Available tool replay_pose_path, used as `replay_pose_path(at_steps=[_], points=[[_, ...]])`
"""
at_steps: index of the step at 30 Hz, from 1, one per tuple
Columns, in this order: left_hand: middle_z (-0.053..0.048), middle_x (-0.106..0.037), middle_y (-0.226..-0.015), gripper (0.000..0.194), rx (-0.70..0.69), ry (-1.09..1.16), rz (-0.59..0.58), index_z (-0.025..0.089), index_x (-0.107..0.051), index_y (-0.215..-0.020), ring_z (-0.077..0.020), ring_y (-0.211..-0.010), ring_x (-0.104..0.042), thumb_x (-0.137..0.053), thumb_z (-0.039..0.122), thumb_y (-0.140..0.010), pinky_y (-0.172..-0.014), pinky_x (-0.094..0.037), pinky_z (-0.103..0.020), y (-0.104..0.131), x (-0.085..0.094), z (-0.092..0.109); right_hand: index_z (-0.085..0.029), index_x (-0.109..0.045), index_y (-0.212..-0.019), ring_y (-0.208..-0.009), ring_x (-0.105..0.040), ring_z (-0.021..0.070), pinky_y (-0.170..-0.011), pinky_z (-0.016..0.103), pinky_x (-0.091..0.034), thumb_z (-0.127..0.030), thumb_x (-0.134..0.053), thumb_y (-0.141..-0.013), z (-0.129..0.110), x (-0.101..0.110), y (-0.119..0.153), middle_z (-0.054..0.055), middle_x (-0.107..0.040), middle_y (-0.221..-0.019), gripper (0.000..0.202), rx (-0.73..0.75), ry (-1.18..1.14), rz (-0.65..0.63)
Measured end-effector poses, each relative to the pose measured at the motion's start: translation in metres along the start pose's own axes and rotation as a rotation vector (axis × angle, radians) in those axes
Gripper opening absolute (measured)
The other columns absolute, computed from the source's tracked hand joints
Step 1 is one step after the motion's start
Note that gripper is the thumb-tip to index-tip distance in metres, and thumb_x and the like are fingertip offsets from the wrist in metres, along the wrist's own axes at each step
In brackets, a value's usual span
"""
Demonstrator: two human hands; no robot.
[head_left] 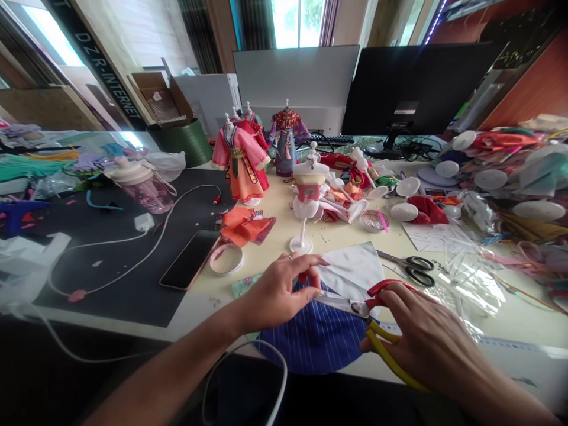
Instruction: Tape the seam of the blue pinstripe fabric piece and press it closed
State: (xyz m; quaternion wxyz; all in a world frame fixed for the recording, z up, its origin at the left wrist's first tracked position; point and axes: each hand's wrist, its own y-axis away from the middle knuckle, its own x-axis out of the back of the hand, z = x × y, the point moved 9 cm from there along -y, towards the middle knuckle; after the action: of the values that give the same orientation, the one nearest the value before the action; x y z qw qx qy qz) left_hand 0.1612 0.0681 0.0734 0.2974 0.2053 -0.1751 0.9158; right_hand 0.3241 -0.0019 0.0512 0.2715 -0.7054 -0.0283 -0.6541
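My right hand (426,331) grips a pair of scissors (355,305) with one red and one yellow handle, the blades pointing left. At the blade tips, my left hand (281,290) has its thumb and fingers pinched together; whatever lies between them is too small to make out. A piece of white cloth (355,266) lies just beyond the blades. Below both hands a blue pleated cloth (310,343) with thin pale stripes spreads over the table edge. Behind my left hand stands a small white dress form (306,207) with a pink and cream band around it.
Black-handled scissors (417,269) lie right of the white cloth. On the left are a tape roll (226,259), a phone (190,259), orange cloth (243,225) and a tumbler (144,186). Dressed doll forms (242,154) stand behind, before monitors (417,89). Clear plastic wrap (474,284) lies right.
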Motion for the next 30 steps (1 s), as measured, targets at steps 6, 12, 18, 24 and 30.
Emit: replay_pose_path(at_steps=[6,12,18,24,30], points=[[0.001,-0.058,-0.081,0.042,0.206,0.651,0.136,0.023,-0.055,-0.119,-0.0093,-0.071,-0.050,-0.069,0.019,-0.079,-0.070,-0.041,-0.025,0.007,0.006,-0.026,-0.022,-0.056,-0.094,-0.072,-0.067,0.0234,-0.057,0.033,-0.052,-0.060,-0.061,-0.076,0.018,-0.003,0.012,0.007,-0.067,-0.094,0.042,-0.128,-0.053,-0.008],[0.002,-0.059,-0.076,0.048,0.209,0.952,0.173,0.027,-0.055,-0.120,-0.0091,-0.072,-0.050,-0.071,0.016,-0.077,-0.069,-0.038,-0.022,0.012,-0.010,-0.034,-0.023,-0.059,-0.092,-0.054,-0.059,0.0178,-0.045,0.028,-0.046,-0.059,-0.064,-0.074,0.034,-0.017,0.028,0.002,-0.063,-0.073,0.041,-0.411,-0.454,0.010],[0.001,-0.061,-0.074,0.043,0.231,1.003,0.023,0.027,-0.060,-0.122,-0.0100,-0.073,-0.054,-0.069,0.020,-0.080,-0.071,-0.040,-0.023,0.013,-0.051,-0.029,-0.020,-0.062,-0.091,-0.066,-0.058,0.0165,-0.056,0.028,-0.050,-0.043,-0.066,-0.078,0.014,-0.014,-0.001,0.004,-0.061,-0.082,0.026,-0.574,-1.147,0.213],[0.000,-0.060,-0.073,0.041,0.222,0.921,-0.010,0.027,-0.064,-0.120,-0.0120,-0.071,-0.056,-0.069,0.023,-0.080,-0.071,-0.043,-0.026,0.017,-0.061,-0.028,-0.018,-0.059,-0.082,-0.067,-0.057,0.0160,-0.060,0.028,-0.049,-0.032,-0.067,-0.075,0.012,-0.012,-0.026,0.003,-0.061,-0.077,0.018,-0.666,-1.327,0.354],[0.000,-0.059,-0.073,0.039,0.239,0.770,0.010,0.025,-0.064,-0.121,-0.0126,-0.071,-0.055,-0.068,0.027,-0.082,-0.073,-0.043,-0.028,0.019,-0.058,-0.032,-0.018,-0.056,-0.076,-0.060,-0.053,0.0133,-0.055,0.026,-0.045,-0.033,-0.068,-0.074,0.010,-0.012,-0.026,0.001,-0.057,-0.071,0.019,-0.665,-1.304,0.353]])
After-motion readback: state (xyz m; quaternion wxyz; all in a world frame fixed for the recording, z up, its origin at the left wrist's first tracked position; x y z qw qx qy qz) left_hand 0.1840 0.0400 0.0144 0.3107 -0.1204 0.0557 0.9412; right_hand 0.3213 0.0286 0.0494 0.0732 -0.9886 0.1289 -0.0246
